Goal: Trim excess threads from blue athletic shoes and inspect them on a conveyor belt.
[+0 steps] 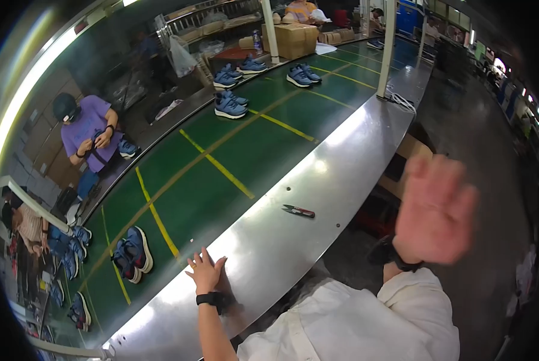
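My left hand (204, 272) lies with its fingers spread on the shiny metal ledge (269, 240) along the belt, and it holds nothing. Off to the right, my right hand (436, 210) is raised in the air beyond the ledge's edge, blurred by motion. Its palm shows bare with the fingers apart. A pair of small thread snips (298, 211) with red and black handles rests on the ledge between my hands. On the green belt (206, 204), left of my left hand, a pair of blue sneakers (132, 254) stands with white soles.
More blue sneakers (230, 107) stand farther along the belt, which has yellow lines. Across it, a person in a purple shirt (89, 129) handles something near a shoe. A white post (387, 54) with a coiled cable rises from the ledge. A cardboard box (290, 41) sits beyond.
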`<state>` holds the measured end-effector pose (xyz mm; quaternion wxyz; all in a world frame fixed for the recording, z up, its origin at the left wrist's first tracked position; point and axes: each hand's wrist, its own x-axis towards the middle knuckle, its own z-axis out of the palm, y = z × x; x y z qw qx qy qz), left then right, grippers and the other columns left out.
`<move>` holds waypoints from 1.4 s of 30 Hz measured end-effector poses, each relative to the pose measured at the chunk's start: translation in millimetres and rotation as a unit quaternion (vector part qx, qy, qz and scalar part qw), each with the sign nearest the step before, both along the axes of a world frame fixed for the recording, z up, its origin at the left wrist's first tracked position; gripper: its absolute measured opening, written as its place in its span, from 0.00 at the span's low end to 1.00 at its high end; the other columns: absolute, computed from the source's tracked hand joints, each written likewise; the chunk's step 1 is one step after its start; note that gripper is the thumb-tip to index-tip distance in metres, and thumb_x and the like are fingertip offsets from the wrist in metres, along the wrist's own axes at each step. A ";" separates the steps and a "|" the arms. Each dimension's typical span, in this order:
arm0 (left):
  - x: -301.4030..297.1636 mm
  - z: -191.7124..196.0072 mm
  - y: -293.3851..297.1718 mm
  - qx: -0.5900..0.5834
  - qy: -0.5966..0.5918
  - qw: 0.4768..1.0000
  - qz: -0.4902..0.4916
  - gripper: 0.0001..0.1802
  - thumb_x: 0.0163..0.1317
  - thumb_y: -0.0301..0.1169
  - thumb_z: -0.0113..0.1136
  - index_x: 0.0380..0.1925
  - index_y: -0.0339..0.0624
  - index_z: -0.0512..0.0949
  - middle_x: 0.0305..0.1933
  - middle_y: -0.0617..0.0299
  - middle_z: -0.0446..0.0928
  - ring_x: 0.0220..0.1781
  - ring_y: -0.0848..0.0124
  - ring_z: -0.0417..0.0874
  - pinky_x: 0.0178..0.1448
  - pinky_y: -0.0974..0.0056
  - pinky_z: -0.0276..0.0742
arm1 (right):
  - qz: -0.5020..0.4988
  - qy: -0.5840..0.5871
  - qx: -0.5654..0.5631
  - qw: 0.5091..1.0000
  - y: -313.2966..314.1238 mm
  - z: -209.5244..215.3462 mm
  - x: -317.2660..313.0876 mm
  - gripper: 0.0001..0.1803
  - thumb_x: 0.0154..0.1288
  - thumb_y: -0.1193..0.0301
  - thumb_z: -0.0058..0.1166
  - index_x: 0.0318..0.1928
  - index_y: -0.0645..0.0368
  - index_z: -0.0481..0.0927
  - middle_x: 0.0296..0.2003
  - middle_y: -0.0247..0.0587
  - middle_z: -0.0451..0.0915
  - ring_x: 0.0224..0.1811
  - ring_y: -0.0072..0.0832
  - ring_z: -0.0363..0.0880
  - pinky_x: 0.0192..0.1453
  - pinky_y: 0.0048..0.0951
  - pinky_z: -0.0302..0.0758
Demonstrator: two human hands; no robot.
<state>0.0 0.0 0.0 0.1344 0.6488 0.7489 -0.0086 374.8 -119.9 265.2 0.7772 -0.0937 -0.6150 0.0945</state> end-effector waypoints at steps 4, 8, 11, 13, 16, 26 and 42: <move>-0.6 4.8 -3.6 0.025 -0.013 1.000 -0.014 0.49 0.55 0.67 0.48 0.68 0.46 0.54 0.70 0.44 0.53 0.72 0.38 0.46 0.65 0.27 0.42 | 0.196 0.037 0.167 0.966 -31.4 45.3 -35.0 0.17 0.59 0.64 0.48 0.13 0.43 0.63 0.17 0.16 0.67 0.24 0.10 0.60 0.45 0.24 0.60; -8.1 1.4 -6.0 0.029 -0.008 0.999 -0.014 0.48 0.55 0.66 0.49 0.68 0.47 0.54 0.70 0.45 0.53 0.72 0.38 0.46 0.65 0.27 0.43 | 0.132 -0.073 0.140 0.979 -90.2 39.9 -4.6 0.19 0.57 0.68 0.48 0.12 0.42 0.60 0.10 0.12 0.69 0.16 0.02 0.63 0.40 0.07 0.65; -11.2 0.0 -3.6 0.031 -0.010 0.999 -0.008 0.48 0.56 0.66 0.49 0.68 0.47 0.54 0.70 0.45 0.53 0.72 0.38 0.46 0.65 0.27 0.42 | 0.131 -0.108 0.154 0.973 -84.0 44.3 -9.6 0.11 0.59 0.63 0.46 0.20 0.41 0.65 0.12 0.14 0.68 0.16 0.04 0.63 0.42 0.11 0.66; -10.0 -1.3 -5.0 0.029 -0.012 1.000 0.000 0.48 0.56 0.66 0.49 0.68 0.47 0.54 0.70 0.45 0.53 0.72 0.39 0.46 0.66 0.27 0.42 | 0.136 -0.139 0.167 0.967 -73.7 48.6 -16.9 0.07 0.62 0.57 0.44 0.28 0.40 0.69 0.13 0.16 0.67 0.17 0.07 0.63 0.44 0.15 0.66; 0.6 1.1 -0.7 0.034 -0.016 0.999 -0.008 0.48 0.55 0.67 0.48 0.69 0.48 0.54 0.70 0.46 0.52 0.73 0.39 0.45 0.66 0.28 0.41 | 0.144 -0.183 0.193 0.953 -57.8 53.3 -33.3 0.15 0.65 0.50 0.41 0.41 0.39 0.76 0.15 0.19 0.65 0.17 0.10 0.63 0.47 0.20 0.67; 3.4 -2.8 -0.5 0.040 -0.018 0.999 -0.003 0.49 0.55 0.67 0.49 0.69 0.49 0.54 0.70 0.45 0.53 0.73 0.40 0.45 0.66 0.28 0.40 | 0.128 -0.153 0.169 0.965 -55.5 51.1 -52.2 0.16 0.65 0.48 0.42 0.40 0.37 0.78 0.16 0.20 0.64 0.18 0.09 0.63 0.43 0.17 0.67; 17.3 1.1 6.6 0.042 -0.023 0.999 -0.003 0.47 0.55 0.63 0.52 0.68 0.47 0.55 0.70 0.46 0.54 0.73 0.40 0.46 0.67 0.29 0.42 | 0.140 -0.122 0.166 0.969 -16.5 37.2 -19.3 0.13 0.65 0.71 0.45 0.22 0.57 0.73 0.15 0.30 0.70 0.16 0.23 0.64 0.34 0.28 0.72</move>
